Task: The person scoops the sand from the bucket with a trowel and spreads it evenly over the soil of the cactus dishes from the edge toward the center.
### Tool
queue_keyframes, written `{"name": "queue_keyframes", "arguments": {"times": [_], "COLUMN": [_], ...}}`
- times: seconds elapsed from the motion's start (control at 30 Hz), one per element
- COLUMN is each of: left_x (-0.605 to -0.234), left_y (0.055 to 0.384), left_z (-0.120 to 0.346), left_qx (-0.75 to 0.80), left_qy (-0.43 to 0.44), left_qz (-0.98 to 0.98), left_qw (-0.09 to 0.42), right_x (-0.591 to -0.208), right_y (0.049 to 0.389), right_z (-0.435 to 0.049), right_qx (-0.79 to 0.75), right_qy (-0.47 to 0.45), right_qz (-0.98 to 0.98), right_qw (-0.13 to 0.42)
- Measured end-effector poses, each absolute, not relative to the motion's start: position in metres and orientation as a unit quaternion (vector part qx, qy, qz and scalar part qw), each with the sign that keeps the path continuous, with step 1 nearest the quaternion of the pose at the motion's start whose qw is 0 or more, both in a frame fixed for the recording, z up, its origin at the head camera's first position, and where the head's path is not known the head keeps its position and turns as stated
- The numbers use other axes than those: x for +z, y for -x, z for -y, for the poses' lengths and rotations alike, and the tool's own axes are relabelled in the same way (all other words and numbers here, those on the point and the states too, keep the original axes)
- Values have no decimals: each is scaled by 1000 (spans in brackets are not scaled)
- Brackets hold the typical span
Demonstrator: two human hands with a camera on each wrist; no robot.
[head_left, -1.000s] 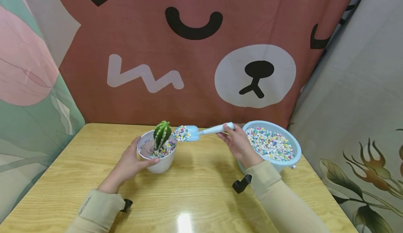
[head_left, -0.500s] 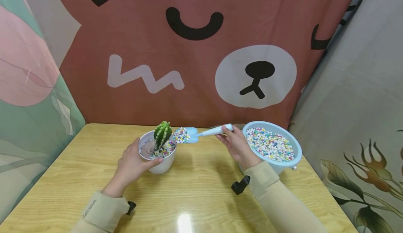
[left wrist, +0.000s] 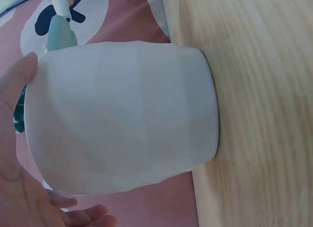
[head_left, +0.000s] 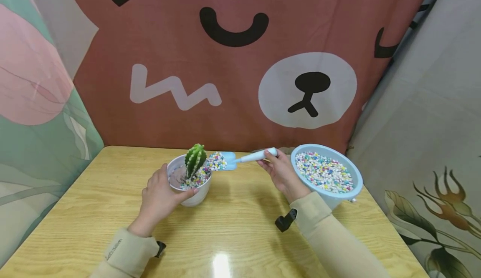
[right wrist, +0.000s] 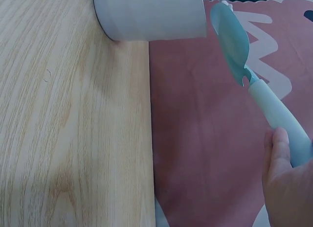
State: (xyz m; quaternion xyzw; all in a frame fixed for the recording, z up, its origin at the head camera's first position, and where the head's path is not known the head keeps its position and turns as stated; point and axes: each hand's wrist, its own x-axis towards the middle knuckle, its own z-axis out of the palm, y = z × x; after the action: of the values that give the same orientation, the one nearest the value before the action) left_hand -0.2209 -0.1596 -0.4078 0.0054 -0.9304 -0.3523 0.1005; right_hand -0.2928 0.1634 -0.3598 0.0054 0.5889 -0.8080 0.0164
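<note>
A white pot (head_left: pixel 197 196) stands on the table with a green cactus (head_left: pixel 196 161) in it. Coloured pebbles cover the right part of its fill, and pinkish-brown soil shows on the left. My left hand (head_left: pixel 159 194) grips the pot from its left side, thumb along the near rim; the left wrist view shows the pot's plain wall (left wrist: pixel 122 117). In my right hand (head_left: pixel 284 174) is the handle end of a light blue toy shovel (head_left: pixel 230 161). Its blade, heaped with coloured pebbles, is level with the pot's right rim. The right wrist view shows the blade's underside (right wrist: pixel 231 38) beside the pot.
A light blue bucket (head_left: pixel 357 182) full of coloured pebbles stands right of my right hand, close to the forearm. The wooden table (head_left: pixel 240 223) ends at a curtain (head_left: pixel 233 127) printed with a bear face. Another curtain (head_left: pixel 409 123) hangs along the right.
The shovel has shifted slightly and its pebbles now meet those at the pot's rim. My left hand and the pot have moved a little to the right in view.
</note>
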Motion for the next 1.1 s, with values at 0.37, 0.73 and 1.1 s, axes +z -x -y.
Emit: {"name": "queue_keyframes", "arguments": {"times": [0.37,0.73,1.1], "left_x": [-412,-409,-410], "left_y": [223,223,226], "left_z": [157,160,166], "left_qx": [-373,-367,-369], "left_qy": [-18,-16,6], "left_qz": [922,926,925], "left_qw": [100,89,88], "right_x": [-362,-362,-356], "right_y": [296,296,297], "right_z": [-161,-156,-156], "right_qx": [-804,-804,-794], "right_qy": [-12,-4,-7], "right_qz": [-595,-595,-608], "right_qw": [9,8,18]}}
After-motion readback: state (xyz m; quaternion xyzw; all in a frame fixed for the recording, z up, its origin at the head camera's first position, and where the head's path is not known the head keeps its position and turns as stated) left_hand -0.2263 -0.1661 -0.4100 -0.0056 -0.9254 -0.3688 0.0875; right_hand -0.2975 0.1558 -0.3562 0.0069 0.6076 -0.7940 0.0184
